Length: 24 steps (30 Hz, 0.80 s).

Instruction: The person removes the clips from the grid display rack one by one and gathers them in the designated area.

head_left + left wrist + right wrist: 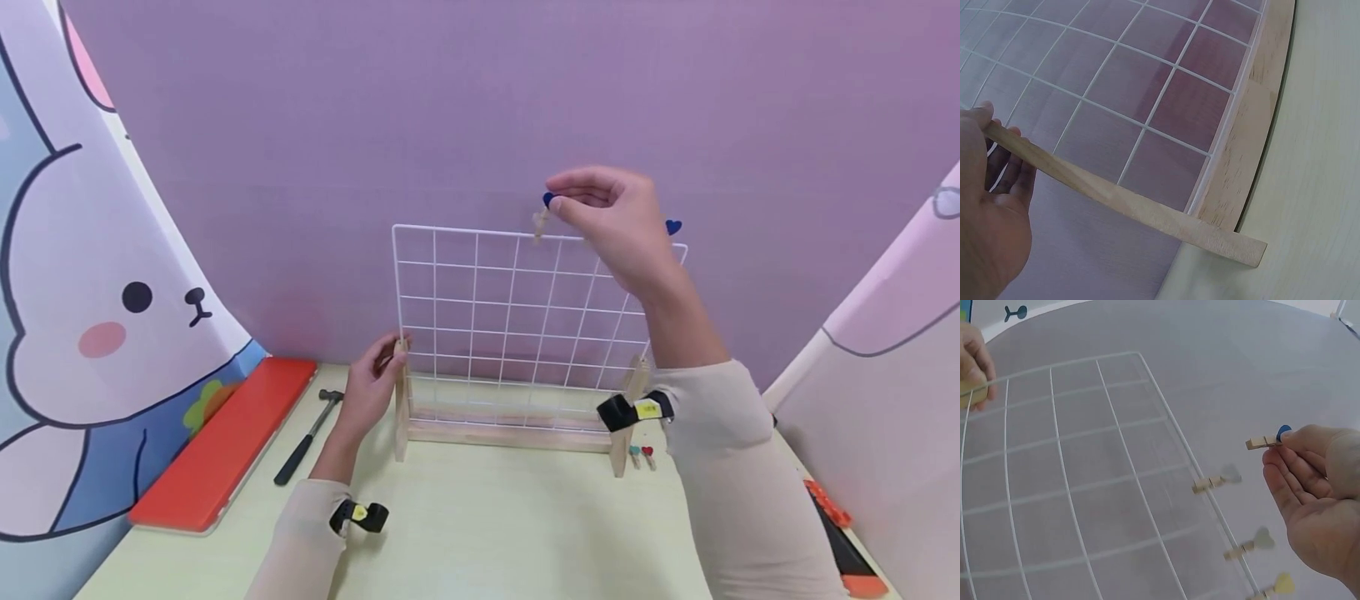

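My right hand (618, 221) pinches a small wooden clothespin (1263, 442) by its blue heart (1284, 432), above the grid's top edge. The white wire grid (474, 267) stands upright in a wooden stand (510, 437). My left hand (371, 385) grips the top of the stand's left post (1129, 203), thumb on one side and fingers on the other. In the right wrist view, clothespins with a pale heart (1230, 474), a greyish heart (1264, 538) and a yellow heart (1284, 583) are clipped along the top wire. Another blue heart (673, 227) shows beyond my right wrist.
Teal-heart (635, 451) and red-heart (648, 451) clothespins lie by the stand's right foot. A hammer (307, 437) and a long red case (228, 442) lie on the left. A black and orange item (847, 542) is at the right edge. A purple backdrop (480, 108) rises behind.
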Each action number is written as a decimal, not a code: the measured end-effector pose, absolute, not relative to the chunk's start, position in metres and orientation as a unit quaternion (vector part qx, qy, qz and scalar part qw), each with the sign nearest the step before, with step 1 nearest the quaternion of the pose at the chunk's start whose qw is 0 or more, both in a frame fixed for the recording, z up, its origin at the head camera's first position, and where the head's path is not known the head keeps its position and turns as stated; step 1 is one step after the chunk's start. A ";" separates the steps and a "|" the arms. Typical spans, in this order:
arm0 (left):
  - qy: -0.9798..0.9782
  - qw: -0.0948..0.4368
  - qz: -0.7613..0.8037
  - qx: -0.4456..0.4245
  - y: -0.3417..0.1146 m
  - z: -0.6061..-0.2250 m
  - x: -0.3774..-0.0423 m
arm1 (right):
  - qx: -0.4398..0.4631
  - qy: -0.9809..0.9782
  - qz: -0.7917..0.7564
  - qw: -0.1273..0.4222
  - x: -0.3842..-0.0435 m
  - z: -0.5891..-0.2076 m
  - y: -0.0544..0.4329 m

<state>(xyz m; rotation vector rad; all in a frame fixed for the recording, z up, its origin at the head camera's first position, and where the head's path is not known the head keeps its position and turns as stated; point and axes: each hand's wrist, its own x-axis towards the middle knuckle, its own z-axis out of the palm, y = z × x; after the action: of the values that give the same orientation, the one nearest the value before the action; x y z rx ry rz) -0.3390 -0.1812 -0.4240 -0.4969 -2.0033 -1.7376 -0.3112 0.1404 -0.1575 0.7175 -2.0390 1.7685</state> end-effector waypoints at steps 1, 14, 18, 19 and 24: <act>-0.725 0.219 -0.628 -0.179 -0.181 -0.424 -0.339 | 0.251 -0.720 0.623 0.175 -0.310 -0.159 0.144; -0.725 0.217 -0.629 -0.181 -0.179 -0.421 -0.340 | 0.245 -0.738 0.598 0.193 -0.302 -0.181 0.190; -0.727 0.218 -0.627 -0.177 -0.182 -0.422 -0.339 | 0.234 -0.764 0.570 0.194 -0.300 -0.187 0.196; -0.728 0.218 -0.627 -0.173 -0.183 -0.423 -0.338 | 0.230 -0.772 0.560 0.194 -0.299 -0.189 0.197; -0.726 0.223 -0.629 -0.166 -0.186 -0.425 -0.336 | 0.215 -0.803 0.522 0.194 -0.297 -0.200 0.205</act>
<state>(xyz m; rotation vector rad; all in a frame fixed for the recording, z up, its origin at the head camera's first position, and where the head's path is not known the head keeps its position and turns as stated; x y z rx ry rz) -0.3361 -0.1860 -0.4249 -0.4588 -2.0051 -1.7366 -0.2969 0.2046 -0.2001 0.6030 -2.2515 1.4633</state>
